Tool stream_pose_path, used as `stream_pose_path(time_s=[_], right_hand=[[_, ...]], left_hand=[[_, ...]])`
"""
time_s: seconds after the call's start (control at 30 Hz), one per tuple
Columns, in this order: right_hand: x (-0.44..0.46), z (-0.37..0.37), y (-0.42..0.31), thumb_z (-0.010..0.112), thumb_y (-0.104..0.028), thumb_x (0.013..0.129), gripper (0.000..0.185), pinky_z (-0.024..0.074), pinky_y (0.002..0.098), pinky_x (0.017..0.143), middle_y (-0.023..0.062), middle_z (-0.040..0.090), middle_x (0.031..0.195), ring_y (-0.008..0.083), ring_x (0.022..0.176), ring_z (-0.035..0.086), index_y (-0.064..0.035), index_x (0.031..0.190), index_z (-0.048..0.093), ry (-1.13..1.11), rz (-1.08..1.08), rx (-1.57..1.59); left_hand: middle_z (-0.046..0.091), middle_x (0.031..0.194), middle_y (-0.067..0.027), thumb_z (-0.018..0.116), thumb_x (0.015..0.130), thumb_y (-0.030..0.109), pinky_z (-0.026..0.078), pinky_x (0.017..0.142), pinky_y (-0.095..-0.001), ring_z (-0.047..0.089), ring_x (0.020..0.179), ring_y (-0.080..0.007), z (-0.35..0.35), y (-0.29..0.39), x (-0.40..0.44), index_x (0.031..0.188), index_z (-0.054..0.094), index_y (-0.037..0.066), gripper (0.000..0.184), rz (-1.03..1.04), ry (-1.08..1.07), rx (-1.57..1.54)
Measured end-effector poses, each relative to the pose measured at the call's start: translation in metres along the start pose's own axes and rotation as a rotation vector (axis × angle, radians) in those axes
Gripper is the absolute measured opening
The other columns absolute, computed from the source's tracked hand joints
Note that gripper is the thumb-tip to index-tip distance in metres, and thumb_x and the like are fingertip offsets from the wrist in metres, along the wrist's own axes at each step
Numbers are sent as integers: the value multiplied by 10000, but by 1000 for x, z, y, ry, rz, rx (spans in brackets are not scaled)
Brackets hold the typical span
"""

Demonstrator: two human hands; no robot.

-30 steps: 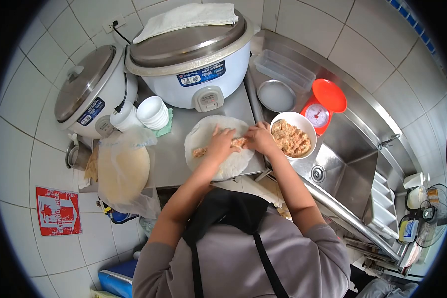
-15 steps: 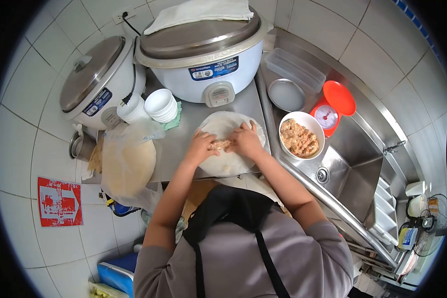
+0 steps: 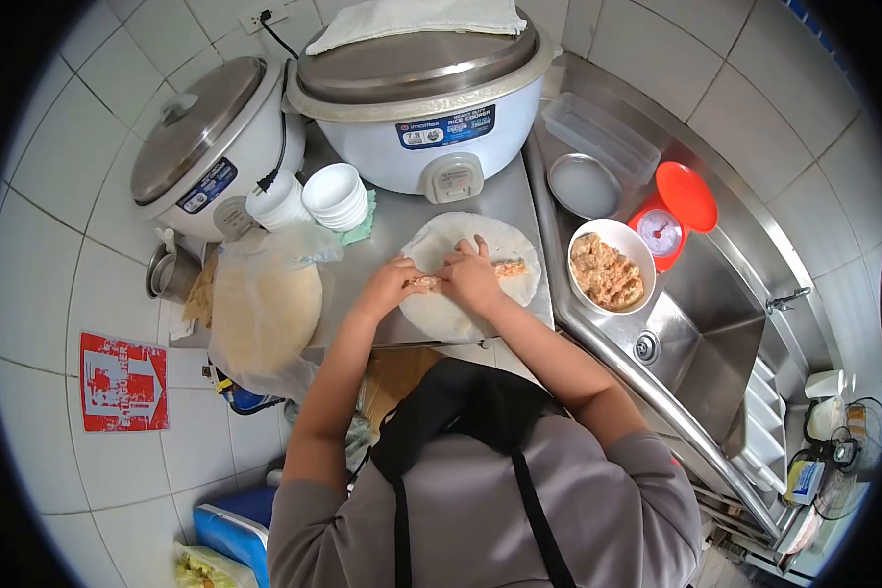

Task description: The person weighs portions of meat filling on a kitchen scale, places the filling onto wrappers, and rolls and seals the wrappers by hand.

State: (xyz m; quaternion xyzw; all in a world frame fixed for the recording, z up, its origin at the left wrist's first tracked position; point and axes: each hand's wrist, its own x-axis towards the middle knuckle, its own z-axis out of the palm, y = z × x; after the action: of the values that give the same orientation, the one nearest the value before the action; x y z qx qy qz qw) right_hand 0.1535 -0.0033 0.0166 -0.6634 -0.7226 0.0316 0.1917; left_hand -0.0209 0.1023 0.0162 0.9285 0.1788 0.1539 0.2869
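Apparently, the left hand (image 3: 386, 287) is pinching filling (image 3: 509, 268); the right hand (image 3: 471, 279) is covering it, grip unclear. Even pressure is probably sparing the wrapper (image 3: 439, 318).

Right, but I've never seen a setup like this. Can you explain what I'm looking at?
There is no robot here: these are a person's own bare hands. Every picture comes from one camera worn on the head, looking forward and down, so the left hand shows at left and the right hand at right. Both touch a strip of orange-pink filling on a round white sheet, which lies on a metal counter. Whether the fingers grip it or just press it, I can't tell. Behind are two rice cookers and stacked white cups. To the right are a bowl of similar filling and a red scale.
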Motion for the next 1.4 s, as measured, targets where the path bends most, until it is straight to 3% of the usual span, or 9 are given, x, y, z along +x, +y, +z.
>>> stream_pose_path(time_s=[0.2, 0.4, 0.5, 0.8, 1.0, 1.1, 1.2, 1.3, 1.4], right_hand=[[-15, -8, 19, 737, -363, 647, 299, 184, 582, 1073, -31, 607, 878, 219, 1063, 474, -175, 877, 711, 157, 104, 38], [-29, -28, 37, 741, -271, 644, 267, 158, 588, 1081, -39, 605, 866, 200, 967, 480, -174, 892, 722, -14, 99, 26], [-34, -36, 39, 743, -244, 638, 243, 152, 590, 1083, -44, 601, 855, 194, 985, 483, -171, 869, 724, 28, 129, 69], [-44, -32, 62, 773, -279, 604, 378, 117, 588, 1087, -39, 604, 902, 205, 1048, 482, -184, 963, 705, 74, 136, 84], [-47, -37, 65, 792, -326, 581, 456, 107, 579, 1084, -38, 597, 947, 209, 1066, 473, -184, 1004, 695, 48, 182, 109], [-36, -26, 49, 786, -329, 581, 434, 120, 582, 1081, -46, 595, 922, 204, 1046, 474, -184, 982, 702, 76, 137, 108], [-32, -16, 47, 774, -317, 600, 374, 120, 582, 1083, -58, 598, 888, 199, 1027, 475, -185, 945, 712, 23, 111, 134], [-37, -24, 46, 770, -259, 616, 292, 123, 589, 1081, -70, 596, 857, 192, 1004, 475, -187, 895, 721, 53, 109, 126], [-45, -33, 56, 769, -239, 623, 283, 111, 592, 1081, -69, 598, 860, 190, 1005, 475, -191, 898, 721, 67, 159, 125]], left_hand=[[597, 788, -73, 756, 671, 211, 446, 752, -355, 550, 815, -263, -2, 12, -6, 867, 685, 27, 278, 6, 99, -20], [599, 808, -60, 757, 664, 245, 422, 784, -347, 540, 830, -247, 1, -2, -5, 860, 688, 48, 286, 6, 79, 92], [597, 768, -45, 750, 671, 251, 402, 810, -360, 533, 828, -239, 0, 13, -10, 807, 693, 69, 235, 44, 258, 85], [587, 929, -30, 764, 643, 374, 345, 893, -365, 505, 888, -235, 10, -8, -9, 1076, 648, 119, 516, -70, 62, 176], [588, 944, -33, 744, 664, 378, 283, 1000, -418, 504, 945, -227, 17, 25, 3, 1119, 632, 118, 536, 96, 240, 182], [603, 953, -16, 743, 653, 396, 226, 1053, -459, 512, 988, -209, 29, 37, 24, 1140, 623, 124, 571, 125, 153, 223], [618, 925, 14, 734, 652, 403, 203, 1068, -469, 528, 977, -178, 32, 34, 34, 1090, 657, 141, 516, 26, -27, 272], [611, 862, 37, 725, 663, 364, 190, 1076, -475, 539, 926, -157, 28, 25, 29, 1002, 698, 169, 392, 62, -13, 222], [606, 831, 36, 732, 648, 355, 185, 1080, -472, 544, 911, -154, 27, 22, 19, 935, 713, 168, 343, 101, 197, 182]])
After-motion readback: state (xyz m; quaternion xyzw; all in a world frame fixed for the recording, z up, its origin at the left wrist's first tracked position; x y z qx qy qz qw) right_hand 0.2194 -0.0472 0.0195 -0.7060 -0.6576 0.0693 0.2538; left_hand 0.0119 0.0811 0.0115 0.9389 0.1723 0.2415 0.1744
